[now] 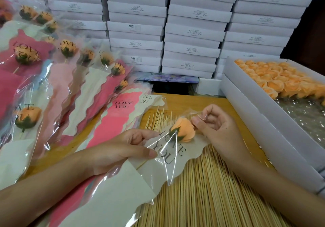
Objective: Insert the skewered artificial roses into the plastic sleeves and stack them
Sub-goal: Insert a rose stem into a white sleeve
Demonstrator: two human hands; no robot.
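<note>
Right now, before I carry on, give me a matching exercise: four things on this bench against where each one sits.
Things
1. loose roses
2. skewers
3. filled sleeves
4. closed boxes

Places
A. stacked along the back
B. spread flat on the table, nearest the camera
C. inside the open box on the right
D. fanned out on the left

Pairs: 1-C, 2-B, 3-D, 4-A
</note>
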